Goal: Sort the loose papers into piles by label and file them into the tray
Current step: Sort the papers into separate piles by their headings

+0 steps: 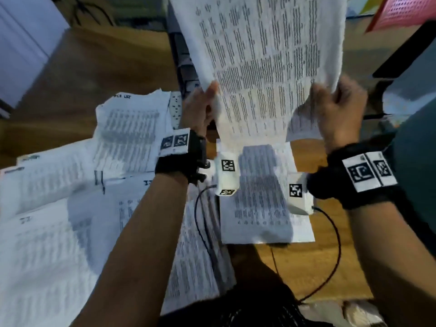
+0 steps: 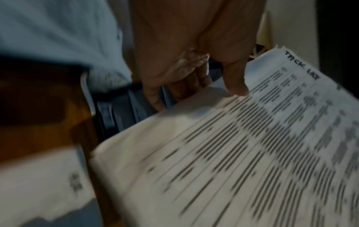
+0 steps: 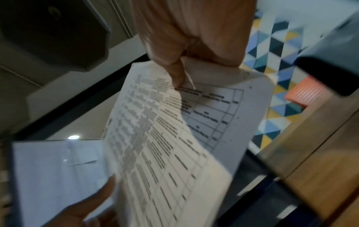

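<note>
- The brown wooden worktop (image 1: 77,67) carries a wide spread of loose white printed papers (image 1: 59,220), overlapping on the near left side and not yet in tidy piles. Judged from this, sorting is only partly done.
- A raised sheaf of white printed sheets (image 1: 264,55) is held up over the worktop between both hands. In the right wrist view it is at least two sheets, the front one curling away from the one behind.
- One separate white printed sheet (image 1: 264,197) lies flat on the worktop, directly below the raised sheaf.
- A pink perforated plastic tray (image 1: 405,10) sits at the far right, well apart from the sheaf. Whether it is the filing tray, I cannot tell.
- The left hand (image 1: 200,109) has its grip on the sheaf's lower left edge, thumb on the front.
- The right hand (image 1: 339,112) is clenched round the lower right corner, crumpling it.
- A handwritten black label (image 2: 302,66) sits at the sheaf's top corner. It is too blurred to read with certainty.
- Risks: the tight right grip could crease or tear the corner, the curling front sheet could slip free, and a misread label would send sheets to the wrong pile.
</note>
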`<state>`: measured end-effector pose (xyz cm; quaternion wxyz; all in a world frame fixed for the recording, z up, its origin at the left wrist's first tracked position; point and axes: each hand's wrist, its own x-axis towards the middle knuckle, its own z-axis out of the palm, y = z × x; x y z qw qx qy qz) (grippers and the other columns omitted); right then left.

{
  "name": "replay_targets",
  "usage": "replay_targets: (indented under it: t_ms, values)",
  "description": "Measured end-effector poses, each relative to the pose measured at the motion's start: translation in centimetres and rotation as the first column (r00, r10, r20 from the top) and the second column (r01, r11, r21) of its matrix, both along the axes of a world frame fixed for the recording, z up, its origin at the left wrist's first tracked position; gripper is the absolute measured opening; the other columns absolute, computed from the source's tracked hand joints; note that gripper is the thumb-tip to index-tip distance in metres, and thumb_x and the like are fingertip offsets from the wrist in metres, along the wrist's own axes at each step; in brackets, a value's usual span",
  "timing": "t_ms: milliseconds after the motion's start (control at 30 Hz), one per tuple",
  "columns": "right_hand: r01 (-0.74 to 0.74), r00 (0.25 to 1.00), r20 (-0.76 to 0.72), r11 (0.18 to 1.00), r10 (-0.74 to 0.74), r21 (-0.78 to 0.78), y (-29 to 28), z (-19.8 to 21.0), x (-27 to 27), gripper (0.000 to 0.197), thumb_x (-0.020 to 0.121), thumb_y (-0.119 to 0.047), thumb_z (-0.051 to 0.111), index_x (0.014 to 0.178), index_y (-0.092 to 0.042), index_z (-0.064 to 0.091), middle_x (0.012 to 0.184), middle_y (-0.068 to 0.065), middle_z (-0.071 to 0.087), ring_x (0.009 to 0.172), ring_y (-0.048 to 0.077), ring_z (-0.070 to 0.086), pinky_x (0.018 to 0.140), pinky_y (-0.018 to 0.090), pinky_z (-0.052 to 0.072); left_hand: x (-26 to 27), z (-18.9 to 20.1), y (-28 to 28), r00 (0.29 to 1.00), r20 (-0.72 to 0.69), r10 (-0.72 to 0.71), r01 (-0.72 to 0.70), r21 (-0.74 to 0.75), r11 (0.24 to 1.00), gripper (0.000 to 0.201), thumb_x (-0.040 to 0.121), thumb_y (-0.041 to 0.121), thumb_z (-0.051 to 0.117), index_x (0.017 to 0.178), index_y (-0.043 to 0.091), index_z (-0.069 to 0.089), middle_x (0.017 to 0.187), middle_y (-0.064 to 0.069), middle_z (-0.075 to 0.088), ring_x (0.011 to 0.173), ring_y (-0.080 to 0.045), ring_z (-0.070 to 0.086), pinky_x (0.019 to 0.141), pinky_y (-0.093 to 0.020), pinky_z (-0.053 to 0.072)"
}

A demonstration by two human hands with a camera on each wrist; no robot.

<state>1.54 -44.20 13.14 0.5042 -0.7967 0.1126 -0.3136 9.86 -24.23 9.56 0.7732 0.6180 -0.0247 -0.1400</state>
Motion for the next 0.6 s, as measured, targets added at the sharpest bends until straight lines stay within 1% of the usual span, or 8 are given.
replay_targets:
  t_ms: [67,100,200,333,433,500,567,600]
  values:
    - [-0.045,0.996,0.086,0.996,0.039,0.076,3.8,0.3,1.6,0.019,0.085,-0.013,0.05,0.071,-0.026,0.046,0.054,-0.024,0.051,0.054,-0.011,0.041,0.053,0.01,0.031,-0.2,0.2,3.0,0.991,0.022,0.134,-0.136,0.188,0.973,0.018,0.085,0.035,0.064,0.074,0.025,0.054,0.075,0.005,0.058,0.069,-0.011,0.055,0.074,-0.036,0.051]
    - [-0.079,0.992,0.111,0.992,0.067,0.101,5.8,0.3,2.4,0.016,0.086,-0.013,0.049,0.076,-0.025,0.047,0.061,-0.022,0.052,0.058,-0.011,0.044,0.056,0.01,0.035,0.1,0.0,4.7,0.979,0.041,0.2,-0.204,0.22,0.954,0.015,0.09,0.026,0.059,0.076,0.024,0.053,0.078,0.005,0.057,0.072,-0.009,0.056,0.076,-0.029,0.05]
    - [-0.211,0.976,0.081,0.969,0.202,0.128,11.3,-0.5,4.9,0.011,0.091,-0.005,0.048,0.094,-0.015,0.047,0.085,-0.012,0.052,0.076,-0.011,0.05,0.07,0.009,0.043,1.1,-0.3,10.1,0.93,0.089,0.356,-0.366,0.282,0.887,0.023,0.092,0.017,0.055,0.071,0.024,0.049,0.073,0.007,0.053,0.067,-0.005,0.051,0.066,-0.018,0.044]
    - [-0.333,0.922,-0.184,0.94,0.342,0.079,18.1,-3.1,7.5,0.021,0.09,0.0,0.05,0.11,-0.004,0.052,0.107,0.003,0.055,0.097,0.008,0.051,0.073,0.001,0.039,3.7,-1.1,17.8,0.884,0.101,0.457,-0.447,0.467,0.763,0.028,0.093,0.017,0.052,0.067,0.024,0.043,0.07,0.009,0.044,0.06,0.0,0.04,0.051,-0.005,0.035]
    - [-0.361,0.871,-0.327,0.929,0.366,0.078,21.7,-5.5,9.1,0.029,0.09,0.003,0.049,0.118,0.004,0.054,0.112,0.008,0.059,0.1,0.012,0.053,0.073,0.005,0.035,5.5,-2.6,22.2,0.889,0.085,0.45,-0.405,0.606,0.685,0.017,0.094,0.011,0.046,0.1,0.003,0.06,0.075,0.007,0.046,0.061,-0.001,0.039,0.053,-0.008,0.032]
    - [-0.319,0.844,-0.425,0.943,0.327,0.093,23.3,-7.3,10.1,0.027,0.09,0.003,0.046,0.116,0.005,0.054,0.115,0.016,0.061,0.1,0.018,0.055,0.074,0.014,0.038,6.1,-3.8,24.1,0.92,0.045,0.389,-0.301,0.718,0.628,0.033,0.095,0.009,0.042,0.123,-0.005,0.051,0.077,0.003,0.05,0.078,-0.014,0.055,0.058,-0.013,0.035]
    - [-0.241,0.8,-0.538,0.963,0.267,0.118,24.6,-9.2,10.9,0.028,0.09,0.0,0.042,0.116,0.005,0.053,0.115,0.021,0.06,0.104,0.029,0.057,0.082,0.028,0.045,6.1,-5.5,25.7,0.94,-0.023,0.34,-0.188,0.795,0.577,0.036,0.097,0.01,0.038,0.129,-0.004,0.047,0.108,-0.013,0.061,0.115,-0.029,0.053,0.08,-0.025,0.045]
    - [-0.207,0.767,-0.591,0.968,0.249,0.14,25.1,-9.9,11.2,0.032,0.09,-0.001,0.04,0.119,0.004,0.052,0.116,0.022,0.059,0.107,0.033,0.056,0.087,0.035,0.047,6.1,-6.6,26.4,0.946,-0.058,0.319,-0.136,0.822,0.553,0.037,0.097,0.01,0.037,0.131,-0.002,0.047,0.125,-0.018,0.056,0.123,-0.031,0.048,0.091,-0.027,0.043]
